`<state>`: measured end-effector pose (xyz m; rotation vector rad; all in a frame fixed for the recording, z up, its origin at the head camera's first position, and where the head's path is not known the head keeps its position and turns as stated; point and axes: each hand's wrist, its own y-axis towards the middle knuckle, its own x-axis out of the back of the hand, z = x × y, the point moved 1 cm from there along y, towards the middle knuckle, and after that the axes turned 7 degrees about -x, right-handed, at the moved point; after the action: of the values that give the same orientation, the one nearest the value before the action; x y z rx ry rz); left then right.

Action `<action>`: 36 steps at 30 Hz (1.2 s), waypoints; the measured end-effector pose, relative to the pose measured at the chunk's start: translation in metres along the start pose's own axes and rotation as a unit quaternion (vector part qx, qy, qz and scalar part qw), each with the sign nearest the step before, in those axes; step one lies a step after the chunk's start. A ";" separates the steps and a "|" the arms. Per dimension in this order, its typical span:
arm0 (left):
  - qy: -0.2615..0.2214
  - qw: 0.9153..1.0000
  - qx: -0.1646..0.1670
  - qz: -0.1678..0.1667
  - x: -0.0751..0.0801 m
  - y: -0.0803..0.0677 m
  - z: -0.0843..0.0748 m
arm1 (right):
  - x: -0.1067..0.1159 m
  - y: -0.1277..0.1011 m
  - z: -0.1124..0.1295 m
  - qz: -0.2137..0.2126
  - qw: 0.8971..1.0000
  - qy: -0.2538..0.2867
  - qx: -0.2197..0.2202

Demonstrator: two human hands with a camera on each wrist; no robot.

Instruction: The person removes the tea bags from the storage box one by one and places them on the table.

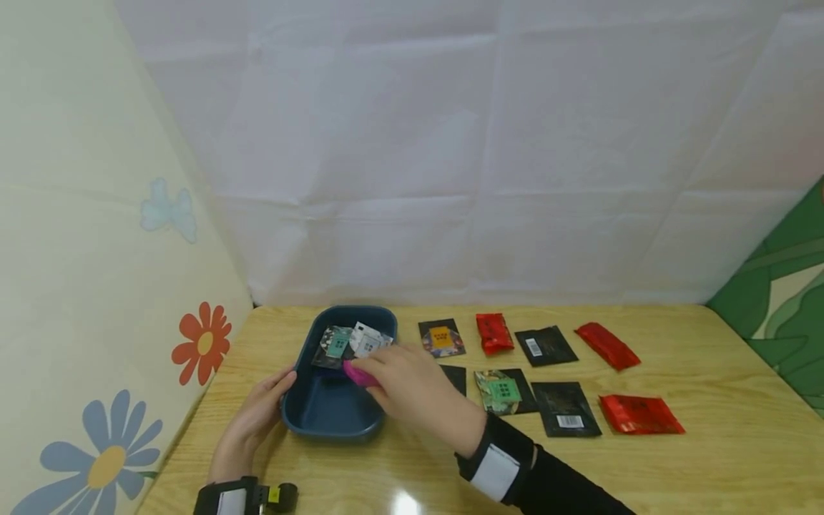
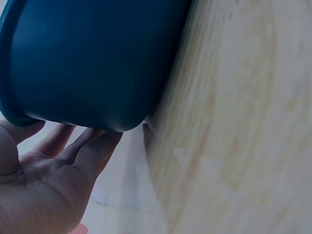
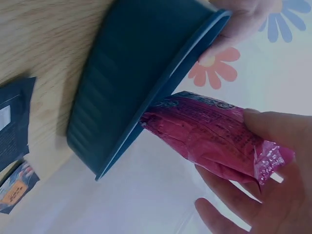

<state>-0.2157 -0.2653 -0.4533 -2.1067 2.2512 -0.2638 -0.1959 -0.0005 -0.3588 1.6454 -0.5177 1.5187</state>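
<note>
A pink sachet (image 3: 214,139) is pinched by the right hand (image 1: 412,390) over the blue tray (image 1: 302,408), steadied by the flat left hand (image 1: 257,415). With a loose grip, it could slip onto the worktop (image 1: 708,458).

Pink packet (image 3: 209,134) tilted over dark blue tray (image 1: 322,408) rim.

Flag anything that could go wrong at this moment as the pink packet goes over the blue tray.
The pink packet is pinched only at its end by the right hand, so it might slip from that grip and land outside. Its free end sits at the blue tray rim and could catch there. The left hand only rests flat against the tray's side, so a push may shift it.
</note>
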 end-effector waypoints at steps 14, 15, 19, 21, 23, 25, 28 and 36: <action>-0.005 1.000 -0.004 0.000 0.002 0.000 -0.002 | 0.007 -0.034 -0.014 -0.095 0.995 0.002 0.017; -0.006 1.000 -0.003 -0.001 0.002 0.000 -0.002 | 0.007 -0.037 -0.014 -0.097 0.995 -0.001 0.021; -0.001 1.000 0.000 -0.003 0.002 -0.001 -0.002 | 0.007 -0.050 -0.018 -0.102 0.994 -0.009 0.036; 0.002 1.000 0.001 -0.002 0.002 -0.001 -0.001 | 0.007 -0.058 -0.021 -0.106 0.993 -0.010 0.040; 0.003 1.000 0.001 -0.002 0.001 0.000 -0.001 | 0.006 -0.066 -0.024 -0.111 0.993 -0.013 0.042; 0.003 1.000 0.000 -0.003 0.000 0.000 0.000 | 0.004 -0.075 -0.027 -0.114 0.992 -0.013 0.044; 0.004 1.000 0.001 -0.006 -0.001 0.000 0.000 | 0.002 -0.087 -0.032 -0.107 0.993 -0.020 0.048; 0.007 1.000 0.005 0.002 0.001 0.001 0.000 | -0.001 -0.110 -0.038 -0.043 0.996 -0.033 0.067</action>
<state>-0.2163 -0.2661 -0.4536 -2.1010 2.2580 -0.2899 -0.1360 0.0932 -0.3941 1.8033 -0.3818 1.4658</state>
